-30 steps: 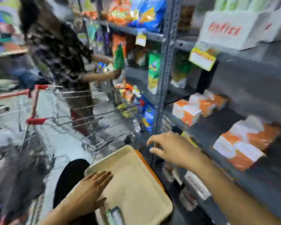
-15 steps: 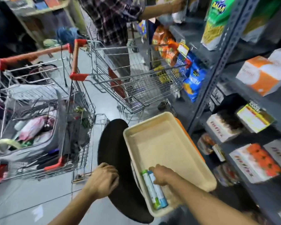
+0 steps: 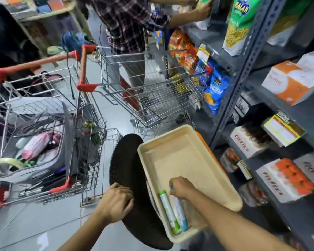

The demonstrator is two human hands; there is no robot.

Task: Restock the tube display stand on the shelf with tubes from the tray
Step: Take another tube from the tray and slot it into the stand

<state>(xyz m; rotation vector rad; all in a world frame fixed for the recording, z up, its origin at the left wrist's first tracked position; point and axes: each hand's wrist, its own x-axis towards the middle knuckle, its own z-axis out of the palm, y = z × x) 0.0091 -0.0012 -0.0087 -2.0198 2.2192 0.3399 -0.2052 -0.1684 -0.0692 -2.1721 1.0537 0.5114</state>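
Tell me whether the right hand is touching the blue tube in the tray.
Touching. The head view shows the right hand closed over the top end of the blue tube, with no gap, in the tray.

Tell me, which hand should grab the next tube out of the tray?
Probably the right hand. It is already inside the tray, closed over the top of the blue tube, beside the green tube. The left hand rests on the black stool, outside the tray.
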